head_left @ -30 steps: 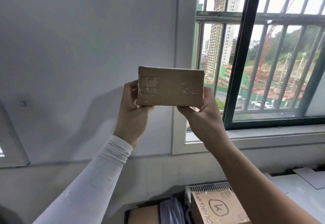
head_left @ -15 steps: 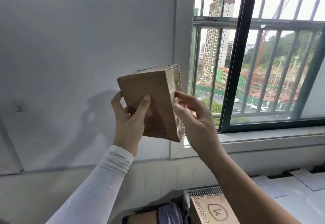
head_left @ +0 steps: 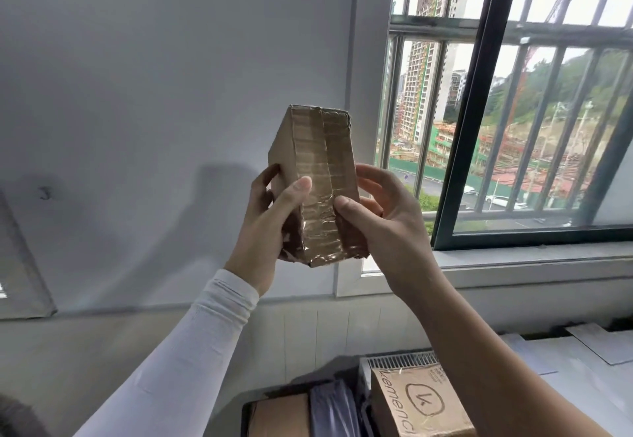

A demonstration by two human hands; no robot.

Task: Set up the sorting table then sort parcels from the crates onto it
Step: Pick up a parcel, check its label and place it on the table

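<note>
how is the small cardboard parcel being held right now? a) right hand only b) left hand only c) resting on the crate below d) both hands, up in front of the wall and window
d: the left hand and the right hand both grip the lower part of the taped cardboard parcel, which stands on end in the air, well above the crates at the bottom of the view.

Parcel (head_left: 318,179): brown cardboard, glossy clear tape over ribbed face. Left sleeve (head_left: 191,344): white, fine ribbing at cuff. Wall (head_left: 154,59): pale grey-white. Window frame (head_left: 479,111): dark green-black; bars (head_left: 431,100) grey. Box at lower right (head_left: 421,402): tan cardboard, black lettering and a circled mark. Bag beside it (head_left: 334,409): grey-blue plastic. Outside: green netting, red-brown ground, white cars.
</note>
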